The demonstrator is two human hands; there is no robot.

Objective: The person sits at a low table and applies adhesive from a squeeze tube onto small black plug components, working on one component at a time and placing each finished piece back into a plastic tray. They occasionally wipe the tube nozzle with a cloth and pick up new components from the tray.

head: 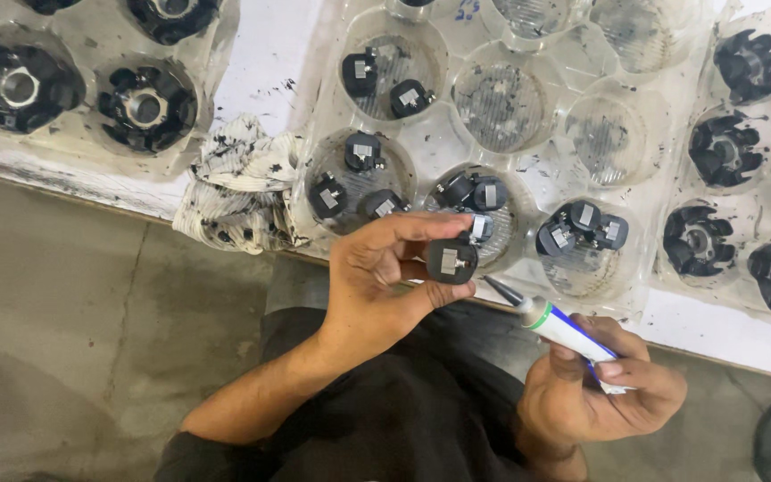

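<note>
At the far left, a clear plastic tray [91, 147] on the white table [261, 54] holds large black round parts [146, 105] in its cups. Just right of it, an ink-stained rag [238, 183] hangs over the table edge, touching the middle tray [443, 143], whose round cups hold clusters of small black caps [360, 152] with grey metal tabs; several cups at its far side look empty.

The left hand [377, 281] is raised in front of the middle tray's near edge. Its fingers are clamped on one small black cap [451, 260]: the index finger curls over the top of the cap, the thumb presses from below, and the cap's flat face with its grey tab is turned up toward the camera.

Right of the cap, well clear of it, the grey nozzle of a white and blue tube [559, 328] points toward it. The right hand [604, 388] is closed around the tube's lower end, thumb lying over it.

At the far right, another clear tray [765, 214] carries black finned parts [725, 147].
</note>
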